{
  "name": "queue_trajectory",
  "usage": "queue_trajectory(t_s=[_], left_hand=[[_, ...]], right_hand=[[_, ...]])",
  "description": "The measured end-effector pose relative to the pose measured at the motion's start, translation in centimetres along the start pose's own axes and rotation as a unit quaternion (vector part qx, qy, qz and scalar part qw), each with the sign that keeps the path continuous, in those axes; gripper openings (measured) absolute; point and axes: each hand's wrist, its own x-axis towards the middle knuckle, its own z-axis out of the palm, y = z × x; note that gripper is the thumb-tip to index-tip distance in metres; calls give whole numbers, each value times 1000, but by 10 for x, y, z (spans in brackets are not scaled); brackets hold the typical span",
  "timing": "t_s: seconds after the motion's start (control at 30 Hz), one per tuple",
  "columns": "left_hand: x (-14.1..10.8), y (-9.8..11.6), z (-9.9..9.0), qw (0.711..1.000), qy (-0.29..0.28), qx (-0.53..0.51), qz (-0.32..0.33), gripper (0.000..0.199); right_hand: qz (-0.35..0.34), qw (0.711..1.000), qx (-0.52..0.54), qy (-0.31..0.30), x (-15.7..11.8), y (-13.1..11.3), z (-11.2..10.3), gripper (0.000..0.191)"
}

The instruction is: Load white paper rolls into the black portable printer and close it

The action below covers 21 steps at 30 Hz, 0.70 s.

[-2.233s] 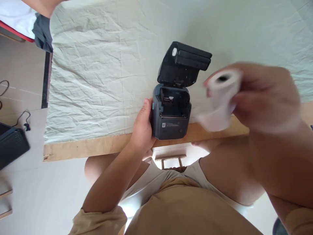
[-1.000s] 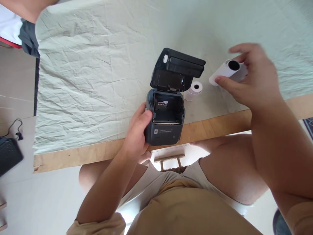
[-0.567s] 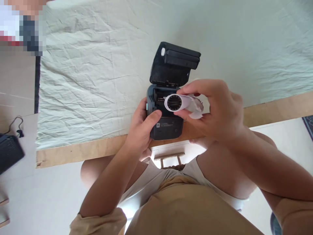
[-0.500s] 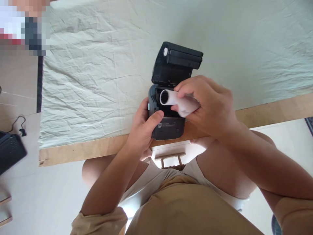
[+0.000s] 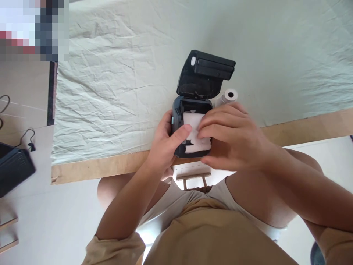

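Note:
A small dark label printer [image 5: 178, 106] rests at the table's near edge, its black lid [image 5: 206, 70] swung up and back. My left hand [image 5: 165, 143] grips its left side, fingers round the outside and thumb over the inner edge. White paper [image 5: 193, 127] lies in the bay and reaches over the front, ending in a ragged torn edge. Fingertips of my right hand [image 5: 231, 136] rest on the paper's right part, the thumb held apart below. Behind those knuckles stands a white paper roll [image 5: 230, 95] with a dark core, partly hidden.
A pale green wrinkled cloth [image 5: 110, 81] covers the table, leaving a wooden edge strip [image 5: 96, 167] bare. On the left are a black case [image 5: 16, 169] and a thin cord [image 5: 29, 134]. A wooden stool [image 5: 193, 177] is below, between the legs.
The white paper roll my right hand was holding above the bay is out of its grasp; paper now lies in the bay. A paper roll shows behind the right hand. My left hand keeps its grip.

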Motion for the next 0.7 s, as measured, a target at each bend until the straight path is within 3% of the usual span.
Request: queue_trajectory(t_s=[0.07, 0.13, 0.2, 0.3, 0.37, 0.43, 0.47, 0.6, 0.7], left_hand=[[0, 0, -1, 1000, 4, 15, -11, 61], [0, 0, -3, 1000, 7, 21, -13, 59], [2, 0, -4, 1000, 9, 17, -6, 57], [5, 1, -5, 1000, 4, 16, 1, 59], [7, 1, -5, 1000, 1, 21, 1, 59], [8, 2, -6, 1000, 4, 20, -4, 58], [8, 1, -6, 1000, 7, 16, -6, 58], [4, 0, -6, 1000, -3, 4, -5, 67], [0, 2, -2, 1000, -4, 7, 6, 64]], right_hand=[[-14, 999, 24, 25, 0, 3, -6, 27], [9, 995, 9, 99, 3, 10, -11, 10], [52, 989, -13, 139, 8, 18, -12, 31], [107, 987, 2, 117, 12, 24, -12, 58], [130, 983, 31, 127, 13, 20, -13, 49], [156, 975, 58, 147, 11, 13, -17, 22], [175, 973, 71, 135, 10, 9, -19, 10], [270, 953, 135, 2, 1, 6, -19, 48], [332, 921, 195, -64, -4, 15, -8, 57]])
